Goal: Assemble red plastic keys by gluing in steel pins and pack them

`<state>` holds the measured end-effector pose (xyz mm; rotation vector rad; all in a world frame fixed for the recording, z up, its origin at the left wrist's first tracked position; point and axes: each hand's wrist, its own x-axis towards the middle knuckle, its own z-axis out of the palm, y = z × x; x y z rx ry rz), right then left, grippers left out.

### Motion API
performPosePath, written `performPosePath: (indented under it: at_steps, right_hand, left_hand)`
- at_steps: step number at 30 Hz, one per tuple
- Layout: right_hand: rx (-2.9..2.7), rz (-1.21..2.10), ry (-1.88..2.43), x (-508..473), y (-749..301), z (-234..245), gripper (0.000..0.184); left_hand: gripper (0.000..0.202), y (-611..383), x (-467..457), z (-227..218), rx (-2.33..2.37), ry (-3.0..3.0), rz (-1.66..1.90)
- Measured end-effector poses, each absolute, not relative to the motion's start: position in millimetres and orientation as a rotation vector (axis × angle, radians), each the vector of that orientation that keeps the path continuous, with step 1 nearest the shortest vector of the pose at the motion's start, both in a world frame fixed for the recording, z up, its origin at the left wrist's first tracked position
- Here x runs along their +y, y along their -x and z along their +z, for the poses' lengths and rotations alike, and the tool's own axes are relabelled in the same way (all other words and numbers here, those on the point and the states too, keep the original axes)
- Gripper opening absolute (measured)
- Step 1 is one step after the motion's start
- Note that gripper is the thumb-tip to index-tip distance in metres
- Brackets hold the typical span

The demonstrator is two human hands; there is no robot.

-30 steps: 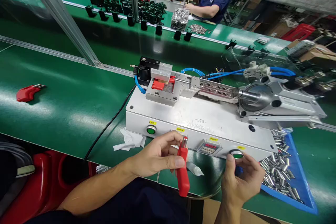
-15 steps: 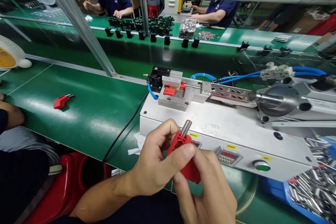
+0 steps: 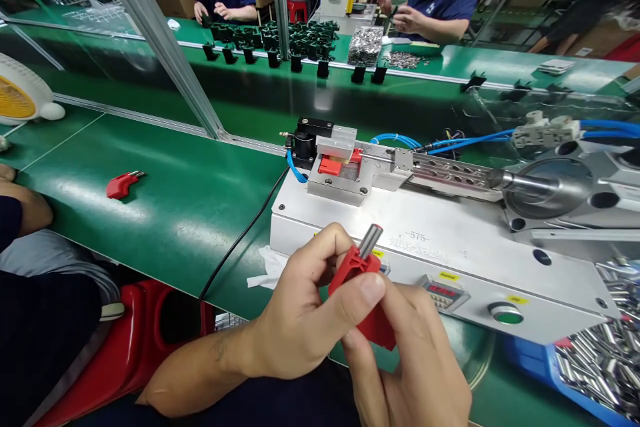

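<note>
Both my hands grip one red plastic part (image 3: 379, 328) with a metal pin (image 3: 371, 240) sticking up from its top end. My left hand (image 3: 305, 310) pinches its upper end between thumb and fingers. Lower down, my right hand (image 3: 417, 353) closes on the same part, its fingers partly hidden. Just beyond them stands a white bench machine (image 3: 350, 220). In its metal fixture (image 3: 335, 191) sits another red part (image 3: 330, 165), beneath a clamp block, with a rod pointing at it from the right.
A similar red part (image 3: 123, 185) lies on the green bench (image 3: 165, 213) at left. A blue bin (image 3: 537, 367) of metal pins stands at right, and a white cloth (image 3: 267, 270) by the machine. A seated person's arm (image 3: 33, 213) is at left. Co-workers sit across the bench.
The view has shifted slightly, so the bench appears further right and the far table higher. My hands keep the same hold on the red part. Across the bench, co-workers' hands have moved.
</note>
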<state>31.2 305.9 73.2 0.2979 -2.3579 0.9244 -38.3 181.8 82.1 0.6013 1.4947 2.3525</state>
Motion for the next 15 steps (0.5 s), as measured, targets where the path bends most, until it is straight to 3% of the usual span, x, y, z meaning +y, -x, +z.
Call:
performPosePath:
  at_steps: [7,9,12,15]
  right_hand:
    - [-2.416,0.866,-0.339,309,-23,66,0.024]
    - [-2.357,1.003,-0.276,308,-23,62,0.020]
    - [-2.087,1.701,-0.118,303,-29,63,0.017]
    - [-1.563,2.610,-0.178,298,-34,69,0.032]
  left_hand:
    - [0.034,38,180,75,1.824,-0.730,2.280]
    - [0.032,38,177,73,1.890,-0.860,2.235]
    - [0.032,41,174,73,1.920,-0.903,2.313]
    - [0.029,48,173,75,1.893,-0.701,2.410]
